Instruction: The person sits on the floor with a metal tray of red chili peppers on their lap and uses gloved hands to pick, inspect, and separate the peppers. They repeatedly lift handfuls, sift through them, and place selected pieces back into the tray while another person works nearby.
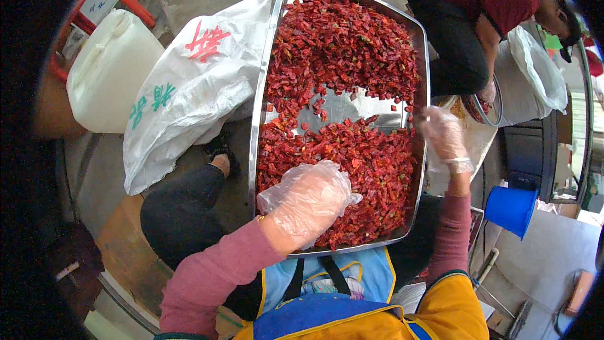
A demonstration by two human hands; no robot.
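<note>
Before me, a large rectangular metal tray (274,33) holds two heaps of cut, dried red chili pieces (347,40). Between the heaps a strip of bare shiny bottom shows, with a few scattered pieces on it. My left hand (309,196), in a thin clear plastic glove, rests on the near heap; its fingertips are hidden, so what it holds is unclear. My right hand (443,133), gloved likewise, is at the tray's right rim. It is slightly blurred, and its grip cannot be made out.
A white woven sack (203,89) lies left of the tray, beside a white plastic jerrycan (113,75). At the upper right a crouching person (476,14) reaches into a round container (495,104). A blue bucket (510,210) stands at the right.
</note>
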